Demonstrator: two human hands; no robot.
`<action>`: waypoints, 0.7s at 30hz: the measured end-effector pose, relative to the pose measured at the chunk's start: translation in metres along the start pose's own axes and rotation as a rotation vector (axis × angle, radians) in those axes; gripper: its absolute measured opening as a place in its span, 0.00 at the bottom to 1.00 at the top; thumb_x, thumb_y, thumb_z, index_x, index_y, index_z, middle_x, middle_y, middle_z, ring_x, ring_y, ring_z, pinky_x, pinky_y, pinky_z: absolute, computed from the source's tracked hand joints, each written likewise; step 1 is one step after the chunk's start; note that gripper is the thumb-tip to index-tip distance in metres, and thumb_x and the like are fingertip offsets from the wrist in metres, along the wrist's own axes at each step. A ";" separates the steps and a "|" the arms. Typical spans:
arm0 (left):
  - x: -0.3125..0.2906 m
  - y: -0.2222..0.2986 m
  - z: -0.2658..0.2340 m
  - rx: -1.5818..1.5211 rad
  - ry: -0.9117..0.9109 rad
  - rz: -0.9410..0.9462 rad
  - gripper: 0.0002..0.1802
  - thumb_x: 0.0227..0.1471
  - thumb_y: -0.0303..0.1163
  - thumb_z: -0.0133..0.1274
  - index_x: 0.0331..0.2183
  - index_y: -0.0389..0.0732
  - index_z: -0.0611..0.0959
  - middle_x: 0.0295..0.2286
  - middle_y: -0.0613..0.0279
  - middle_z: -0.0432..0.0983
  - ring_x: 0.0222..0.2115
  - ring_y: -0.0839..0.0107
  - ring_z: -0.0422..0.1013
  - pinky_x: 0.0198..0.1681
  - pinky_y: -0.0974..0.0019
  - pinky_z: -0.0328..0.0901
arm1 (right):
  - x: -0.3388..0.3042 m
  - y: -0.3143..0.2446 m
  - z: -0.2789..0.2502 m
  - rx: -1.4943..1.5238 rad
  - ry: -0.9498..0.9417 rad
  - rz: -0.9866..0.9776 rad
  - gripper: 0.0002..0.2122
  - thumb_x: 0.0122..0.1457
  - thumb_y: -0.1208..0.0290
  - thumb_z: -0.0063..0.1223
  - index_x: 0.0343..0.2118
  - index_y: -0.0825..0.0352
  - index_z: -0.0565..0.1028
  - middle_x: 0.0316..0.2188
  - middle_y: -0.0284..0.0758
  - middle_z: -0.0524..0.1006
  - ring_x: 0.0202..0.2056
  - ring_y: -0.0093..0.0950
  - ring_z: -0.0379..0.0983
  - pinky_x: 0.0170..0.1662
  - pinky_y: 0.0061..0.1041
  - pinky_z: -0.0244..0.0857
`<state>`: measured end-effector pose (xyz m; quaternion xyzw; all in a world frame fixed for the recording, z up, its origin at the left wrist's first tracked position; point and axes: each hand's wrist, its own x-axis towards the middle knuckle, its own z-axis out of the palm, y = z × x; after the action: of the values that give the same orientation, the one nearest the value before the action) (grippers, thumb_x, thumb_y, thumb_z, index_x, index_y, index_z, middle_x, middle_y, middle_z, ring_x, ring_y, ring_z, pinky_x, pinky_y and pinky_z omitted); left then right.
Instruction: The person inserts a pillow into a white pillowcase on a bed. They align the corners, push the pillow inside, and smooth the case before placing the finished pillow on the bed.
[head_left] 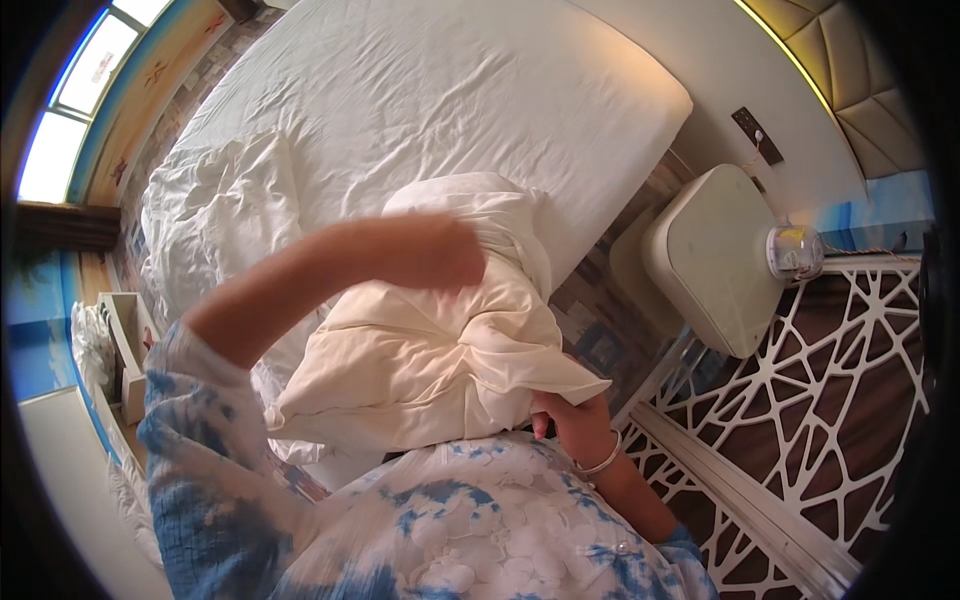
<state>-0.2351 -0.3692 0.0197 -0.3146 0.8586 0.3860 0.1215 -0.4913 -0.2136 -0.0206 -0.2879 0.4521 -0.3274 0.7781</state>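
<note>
Cream pillow (430, 350), upright, top toward bed (420, 90)

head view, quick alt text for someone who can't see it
A person holds a cream pillow against their chest, the left hand on top, the right hand gripping its lower corner, beside a white bed and a nightstand.

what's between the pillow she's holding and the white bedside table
In the head view, the mattress corner, then bare patterned floor, separates the cream pillow from the bedside table.
</note>
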 end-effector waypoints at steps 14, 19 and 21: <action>0.099 -0.101 0.096 -0.102 0.529 -0.492 0.22 0.47 0.43 0.55 0.42 0.40 0.77 0.44 0.50 0.71 0.48 0.53 0.66 0.50 0.54 0.63 | -0.016 -0.058 -0.016 -0.443 0.022 0.121 0.16 0.60 0.68 0.51 0.49 0.69 0.70 0.37 0.42 0.77 0.33 0.28 0.76 0.32 0.29 0.71; 0.119 -0.118 0.122 -0.220 0.655 -0.291 0.12 0.53 0.40 0.48 0.35 0.44 0.81 0.38 0.52 0.74 0.42 0.52 0.69 0.46 0.55 0.64 | 0.002 -0.046 -0.004 0.195 -0.219 0.170 0.19 0.67 0.64 0.34 0.53 0.73 0.64 0.45 0.49 0.74 0.46 0.36 0.73 0.51 0.35 0.66; 0.125 -0.119 0.123 -0.205 0.644 -0.318 0.12 0.52 0.38 0.49 0.34 0.43 0.80 0.36 0.53 0.74 0.39 0.51 0.70 0.43 0.55 0.65 | 0.011 -0.042 -0.002 0.186 -0.180 0.139 0.17 0.66 0.66 0.35 0.52 0.73 0.65 0.45 0.46 0.74 0.48 0.33 0.71 0.53 0.33 0.63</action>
<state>-0.2599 -0.3940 -0.1893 -0.5599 0.7501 0.3277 -0.1285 -0.4991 -0.2485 0.0037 -0.2105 0.3672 -0.2861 0.8597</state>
